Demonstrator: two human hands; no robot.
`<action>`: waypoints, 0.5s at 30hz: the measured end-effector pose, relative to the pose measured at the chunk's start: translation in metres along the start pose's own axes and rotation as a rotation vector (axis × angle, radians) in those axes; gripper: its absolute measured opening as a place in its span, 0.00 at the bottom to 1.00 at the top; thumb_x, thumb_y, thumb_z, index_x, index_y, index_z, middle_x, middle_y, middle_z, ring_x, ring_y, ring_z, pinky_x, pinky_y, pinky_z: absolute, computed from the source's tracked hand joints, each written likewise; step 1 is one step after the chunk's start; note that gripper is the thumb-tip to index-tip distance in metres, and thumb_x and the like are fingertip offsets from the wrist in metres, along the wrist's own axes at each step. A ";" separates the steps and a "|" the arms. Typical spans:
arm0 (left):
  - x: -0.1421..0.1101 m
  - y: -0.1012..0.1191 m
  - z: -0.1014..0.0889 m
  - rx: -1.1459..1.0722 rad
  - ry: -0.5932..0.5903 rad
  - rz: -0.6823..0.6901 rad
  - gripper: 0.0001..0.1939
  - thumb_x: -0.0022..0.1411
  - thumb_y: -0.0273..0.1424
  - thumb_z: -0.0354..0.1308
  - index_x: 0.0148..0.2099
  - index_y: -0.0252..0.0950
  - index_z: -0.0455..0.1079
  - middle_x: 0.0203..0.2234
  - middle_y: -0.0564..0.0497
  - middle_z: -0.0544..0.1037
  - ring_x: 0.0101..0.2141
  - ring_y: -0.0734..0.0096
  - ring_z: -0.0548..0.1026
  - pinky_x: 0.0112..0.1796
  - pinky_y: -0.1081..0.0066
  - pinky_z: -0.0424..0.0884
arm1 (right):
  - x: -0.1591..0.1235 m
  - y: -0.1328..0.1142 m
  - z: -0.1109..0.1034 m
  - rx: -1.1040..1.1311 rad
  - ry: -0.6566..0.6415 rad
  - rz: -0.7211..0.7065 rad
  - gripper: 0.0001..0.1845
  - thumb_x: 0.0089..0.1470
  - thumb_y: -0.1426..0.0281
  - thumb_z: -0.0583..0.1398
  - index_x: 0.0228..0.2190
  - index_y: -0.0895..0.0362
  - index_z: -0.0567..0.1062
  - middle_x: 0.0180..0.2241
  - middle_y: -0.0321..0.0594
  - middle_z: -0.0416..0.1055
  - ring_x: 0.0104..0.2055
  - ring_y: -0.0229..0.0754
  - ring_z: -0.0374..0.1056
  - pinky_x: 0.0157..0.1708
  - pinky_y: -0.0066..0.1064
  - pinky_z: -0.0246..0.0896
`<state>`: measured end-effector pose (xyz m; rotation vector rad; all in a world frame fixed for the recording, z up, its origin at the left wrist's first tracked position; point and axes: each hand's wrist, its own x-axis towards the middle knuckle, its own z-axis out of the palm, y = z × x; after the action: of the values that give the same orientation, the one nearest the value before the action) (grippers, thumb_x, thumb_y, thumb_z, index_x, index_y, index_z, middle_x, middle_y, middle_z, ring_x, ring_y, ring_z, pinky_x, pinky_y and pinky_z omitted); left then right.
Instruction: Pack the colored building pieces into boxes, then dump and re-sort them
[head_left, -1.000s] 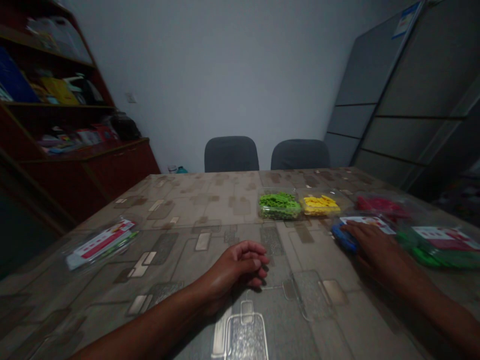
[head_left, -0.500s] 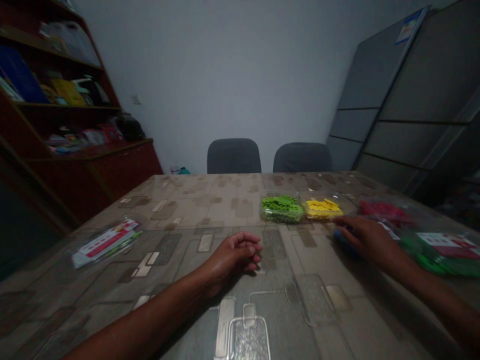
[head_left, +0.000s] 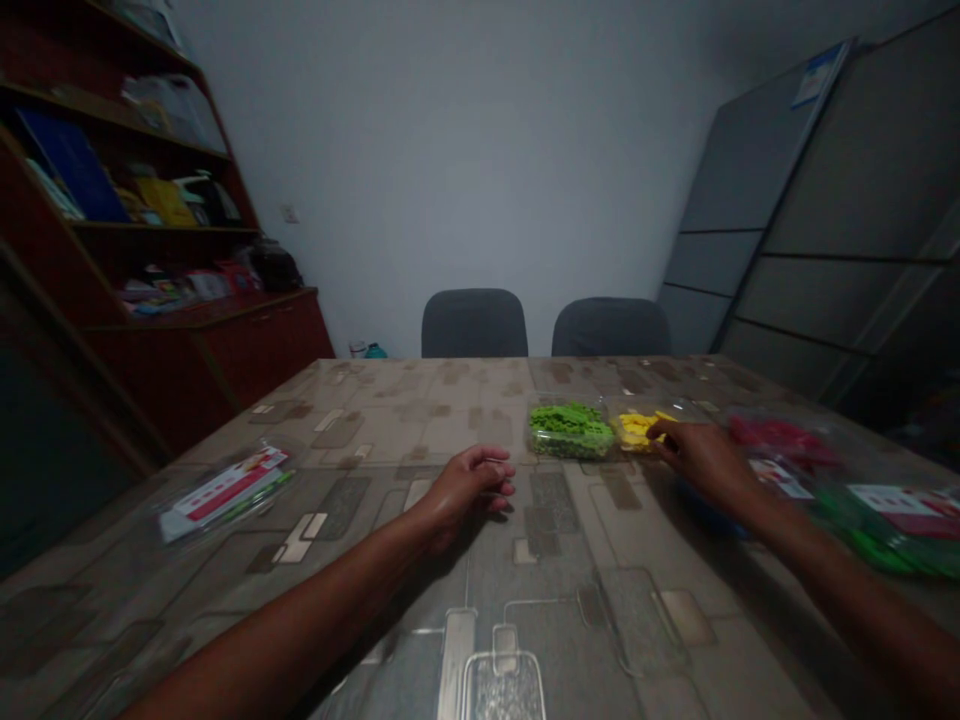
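Observation:
My left hand (head_left: 469, 482) rests on the patterned table (head_left: 420, 560) near its middle, fingers loosely curled under, with nothing visible in it. My right hand (head_left: 697, 455) reaches forward to the clear tub of yellow pieces (head_left: 637, 428); its fingertips touch the tub's near edge, and whether they grip anything is unclear. Just left of that tub stands a clear tub of green pieces (head_left: 570, 430). A blue pack (head_left: 716, 505) lies partly hidden under my right wrist.
Right of my arm lie a red pack (head_left: 780, 438) and a green pack with a red-and-white label (head_left: 892, 510). A flat labelled packet (head_left: 221, 490) lies at the table's left. Two dark chairs (head_left: 472, 322) stand at the far edge; shelves fill the left wall.
My right hand has left the blue pack and moved forward and left to the yellow tub. The left hand has slid slightly forward. The camera has tilted.

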<state>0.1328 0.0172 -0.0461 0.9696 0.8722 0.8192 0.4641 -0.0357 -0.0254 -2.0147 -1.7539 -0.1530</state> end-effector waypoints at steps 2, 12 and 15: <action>0.004 0.001 -0.001 0.012 0.015 0.001 0.13 0.55 0.22 0.67 0.42 0.33 0.69 0.33 0.46 0.78 0.26 0.74 0.77 0.26 0.76 0.74 | -0.001 -0.007 0.002 0.068 -0.019 0.026 0.07 0.50 0.69 0.60 0.28 0.54 0.79 0.26 0.43 0.78 0.29 0.48 0.72 0.27 0.31 0.54; 0.046 0.003 0.008 0.059 0.114 0.015 0.08 0.63 0.20 0.60 0.44 0.33 0.66 0.29 0.51 0.75 0.23 0.76 0.74 0.24 0.76 0.72 | -0.018 -0.041 0.021 0.711 -0.143 0.353 0.09 0.55 0.67 0.56 0.37 0.56 0.71 0.28 0.39 0.77 0.20 0.41 0.72 0.20 0.31 0.66; 0.061 0.002 0.012 0.077 0.120 0.019 0.10 0.68 0.29 0.60 0.50 0.33 0.69 0.39 0.47 0.76 0.33 0.69 0.77 0.33 0.68 0.77 | -0.020 -0.047 0.026 0.883 -0.147 0.445 0.06 0.56 0.69 0.55 0.37 0.56 0.69 0.28 0.39 0.76 0.20 0.39 0.71 0.18 0.29 0.67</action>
<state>0.1687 0.0675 -0.0550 1.0047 1.0053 0.8719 0.4096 -0.0396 -0.0437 -1.6727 -1.0815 0.7858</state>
